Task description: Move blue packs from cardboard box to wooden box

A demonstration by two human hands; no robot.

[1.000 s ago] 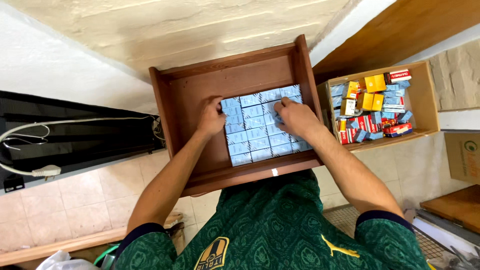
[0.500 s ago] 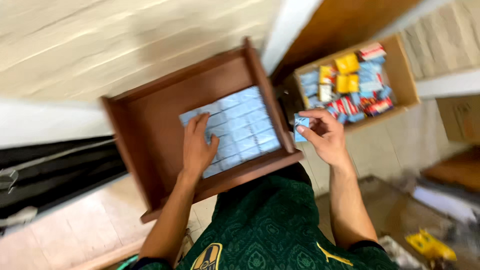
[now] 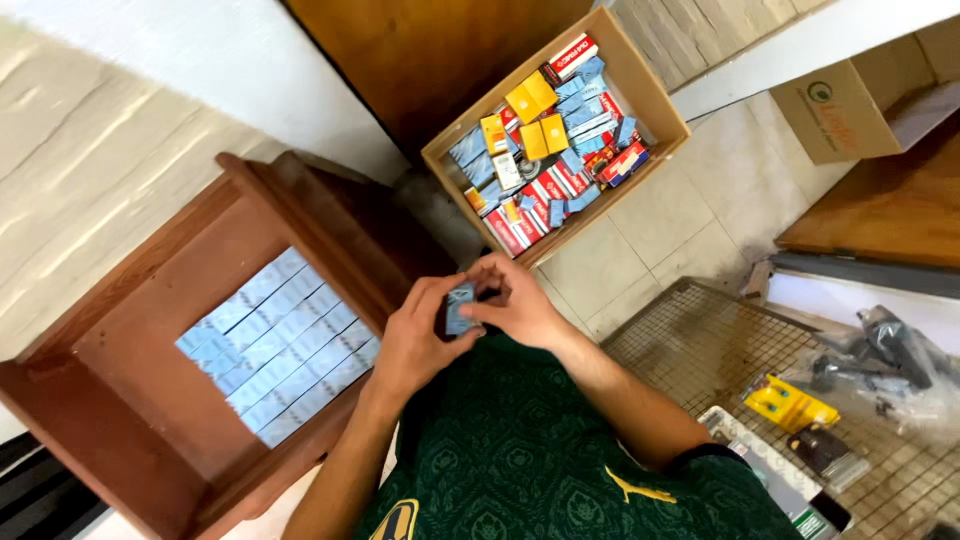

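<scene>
Both hands are up in front of the green shirt [image 3: 520, 450], meeting over one small blue box [image 3: 460, 306]. The left hand [image 3: 415, 345] cups it from below and from the left, fingers curled round its side. The right hand [image 3: 515, 300] comes in from the other side, fingers [image 3: 478, 311] closed on the box's right edge with the thumb pressed on its face. So the box is pinched between the two hands, held in the air, just off the right edge of the wooden drawer [image 3: 120, 420] and just below the near corner of the cardboard tray [image 3: 655, 95].

In the drawer, on the left, rows of matching blue boxes [image 3: 280, 345] lie flat and packed edge to edge against its right wall, with bare wood left on the far-left side. The tray, up on the floor toward the top, is full of mixed small cartons [image 3: 550, 150] in blue, red and yellow, piled loosely.

Right of the person, a wire grid [image 3: 700, 350] lies on the tiled floor, carrying a yellow packet [image 3: 790, 403] and clear bags [image 3: 880, 360] with dark parts inside. A larger brown carton [image 3: 850, 100] sits open at the top right corner.
</scene>
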